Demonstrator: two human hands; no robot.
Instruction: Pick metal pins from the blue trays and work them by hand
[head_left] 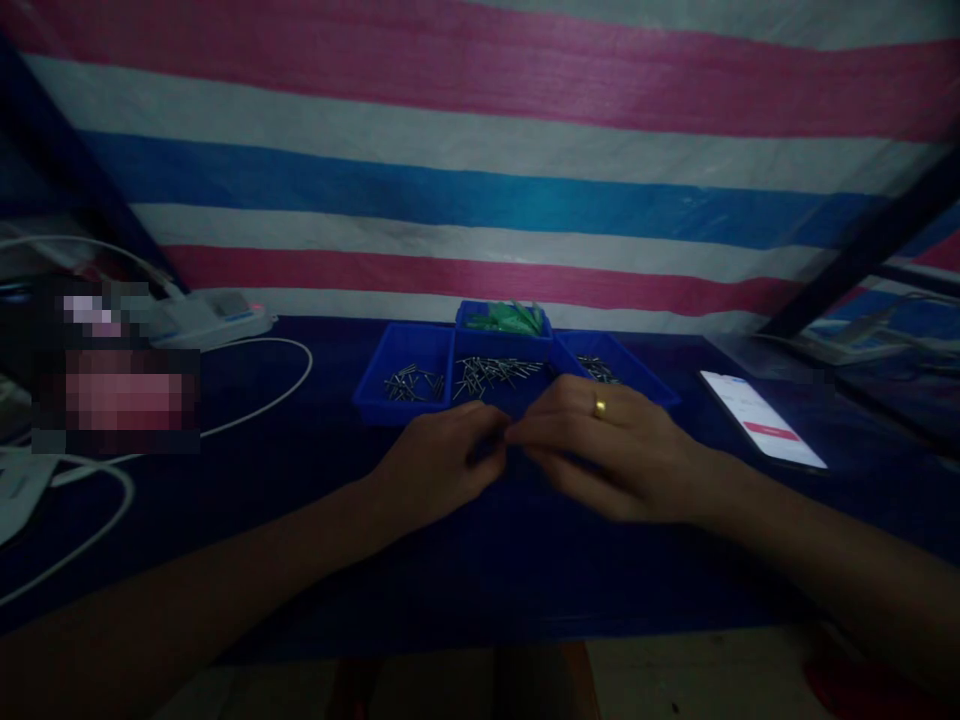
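Observation:
My left hand [448, 455] and my right hand [619, 450] meet fingertip to fingertip over the table, in front of several blue trays. The left thumb and forefinger are pinched together; whatever sits between them is too small or dark to make out. Fingers of the right hand, which wears a gold ring [600, 406], are also pressed together at the same spot. Just beyond lies a pile of thin metal pins or screws [491, 374]. More of these metal pieces rest in the left blue tray [367, 392] and in the right blue tray [637, 378], partly hidden by my right hand.
A blue bin [504, 345] holding green packets [514, 318] stands at the back. On the right lies a lit phone [763, 420]. A power strip [217, 318] and white cables [309, 365] occupy the left. Striped sheeting [480, 190] hangs behind the table [480, 580].

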